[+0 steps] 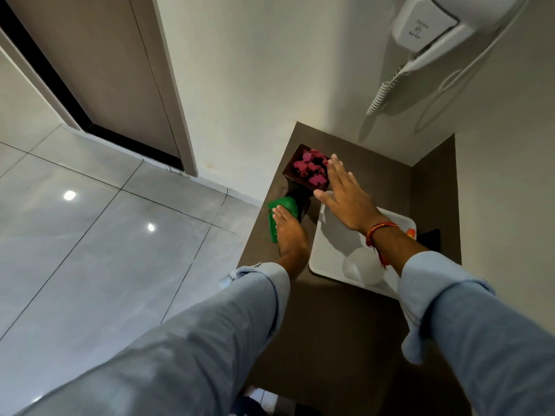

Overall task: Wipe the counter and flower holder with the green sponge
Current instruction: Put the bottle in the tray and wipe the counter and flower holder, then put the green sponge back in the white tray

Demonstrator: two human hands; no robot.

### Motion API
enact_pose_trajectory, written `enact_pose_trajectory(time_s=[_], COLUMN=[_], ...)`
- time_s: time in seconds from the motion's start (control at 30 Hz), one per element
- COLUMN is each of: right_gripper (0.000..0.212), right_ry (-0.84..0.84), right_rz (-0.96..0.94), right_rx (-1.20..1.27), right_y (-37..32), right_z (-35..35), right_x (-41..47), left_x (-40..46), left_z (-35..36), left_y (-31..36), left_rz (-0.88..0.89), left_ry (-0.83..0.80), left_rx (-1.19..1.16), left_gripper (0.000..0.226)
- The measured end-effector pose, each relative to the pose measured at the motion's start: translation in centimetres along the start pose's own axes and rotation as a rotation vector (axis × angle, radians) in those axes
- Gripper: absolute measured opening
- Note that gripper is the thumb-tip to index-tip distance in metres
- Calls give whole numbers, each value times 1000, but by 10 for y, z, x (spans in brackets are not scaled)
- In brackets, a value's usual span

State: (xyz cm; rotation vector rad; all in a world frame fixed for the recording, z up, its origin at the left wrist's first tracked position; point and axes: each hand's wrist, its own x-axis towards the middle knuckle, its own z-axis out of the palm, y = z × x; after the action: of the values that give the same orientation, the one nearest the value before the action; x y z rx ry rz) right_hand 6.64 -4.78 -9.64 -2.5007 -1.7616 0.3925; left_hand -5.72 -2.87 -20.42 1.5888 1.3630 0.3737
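Observation:
A dark wooden flower holder with pink-red flowers on top stands near the back left of the brown counter. My left hand presses the green sponge against the holder's lower front side. The sponge is partly covered by my fingers. My right hand hovers flat with its fingers spread beside the holder's right top edge, and it holds nothing. Whether it touches the holder I cannot tell.
A white tray with upturned glasses sits on the counter under my right forearm. A white wall-mounted hair dryer with a coiled cord hangs at upper right. Walls close the counter at the back and right; a tiled floor lies to the left.

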Motion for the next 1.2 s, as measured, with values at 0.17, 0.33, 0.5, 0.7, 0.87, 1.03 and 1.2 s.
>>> enact_pose_trajectory(time_s=[0.17,0.33,0.5,0.7,0.87,1.03,1.2], right_gripper=[81,81,80,80,81,64,81], right_ry=[-4,-17,-21,-33,-45,307,358], right_rz=[-11,-11,-5,-8,29,89,141], right_rx=[-13,-34,-47,-53,18,397,1225], right_y=[0,0,-3,-4,-6,-20,-73], right_z=[1,0,-2,-4,-8,-25,-76], right_x=[0,-2,-2,-4,-9,-28,-25], left_x=[-11,-17,-11,-4,14,31,14], left_z=[-1,-15,-43,-74,-112,-164,-171], left_y=[-8,-29,-39,-16,14,59,123], left_rz=[123,322,466,224,262,414,945], left_ry=[-75,-246,-311,-44,157,305,326], left_rx=[84,291,360,-62,-46,-18,349], left_gripper=[60,59,54,37,32,40,41])
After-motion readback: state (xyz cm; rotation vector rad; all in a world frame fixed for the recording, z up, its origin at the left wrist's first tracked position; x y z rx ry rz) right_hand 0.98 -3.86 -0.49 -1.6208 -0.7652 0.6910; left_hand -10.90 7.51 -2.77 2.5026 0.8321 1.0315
